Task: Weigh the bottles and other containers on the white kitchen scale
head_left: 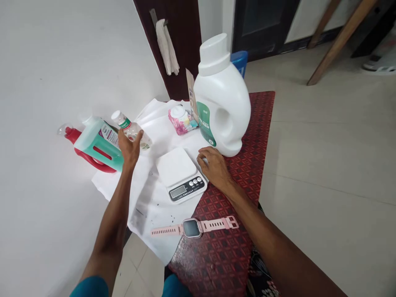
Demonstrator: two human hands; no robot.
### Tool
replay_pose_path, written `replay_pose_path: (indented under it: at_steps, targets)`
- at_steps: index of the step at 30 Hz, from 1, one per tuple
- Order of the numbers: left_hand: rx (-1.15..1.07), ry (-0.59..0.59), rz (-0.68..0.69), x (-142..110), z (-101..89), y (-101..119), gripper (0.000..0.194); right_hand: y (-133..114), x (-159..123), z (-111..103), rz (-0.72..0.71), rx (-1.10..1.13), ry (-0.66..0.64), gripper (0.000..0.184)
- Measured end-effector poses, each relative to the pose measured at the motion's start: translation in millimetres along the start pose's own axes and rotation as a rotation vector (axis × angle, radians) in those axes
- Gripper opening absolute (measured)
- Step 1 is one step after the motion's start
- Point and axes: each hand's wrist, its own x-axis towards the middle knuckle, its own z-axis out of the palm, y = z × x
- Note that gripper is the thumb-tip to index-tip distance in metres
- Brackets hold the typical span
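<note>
My left hand (130,149) is at a clear bottle (146,142) with a white cap and a green-and-red label. Its thumb and fingers are spread in front of the bottle; whether they touch it I cannot tell. My right hand (215,166) rests loosely bent at the right edge of a white kitchen scale (175,166), by the foot of a big white detergent jug (233,97). A small gap shows between its thumb and fingers, with nothing in them. Nothing lies on the scale's plate. Its display looks blank.
Left, against the wall, stand a green liquid jug (89,142) and a red-handled bottle (72,134). A wipes pack (182,120) sits at the back, a pink watch (191,228) in front. White cloth (145,202) partly covers the red patterned tabletop (216,251). Behind the white jug is something blue (239,61).
</note>
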Motion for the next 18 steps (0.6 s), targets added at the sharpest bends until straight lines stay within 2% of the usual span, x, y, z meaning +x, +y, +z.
replay_pose_path:
  at_steps: [2, 5, 8, 12, 18]
  targets:
    - [0.029, -0.011, -0.042, 23.9, 15.5, -15.9, 0.065, -1.0, 0.3, 0.3, -0.001, 0.000, 0.000, 0.017]
    - [0.066, -0.020, -0.156, 44.8, 38.5, -30.9, 0.085, -2.6, 0.1, 0.8, 0.012, -0.006, 0.004, 0.019]
    - [0.107, -0.003, -0.266, 51.9, 54.7, -38.1, 0.083, -3.7, -0.4, 1.1, 0.024, -0.006, 0.007, 0.019]
    - [0.140, 0.030, -0.346, 56.2, 66.1, -40.5, 0.076, -5.2, -0.8, 1.2, 0.031, -0.011, 0.004, 0.020]
    - [0.173, 0.068, -0.393, 62.7, 70.6, -34.4, 0.088, -8.7, -0.5, 2.4, 0.048, -0.014, 0.010, 0.022]
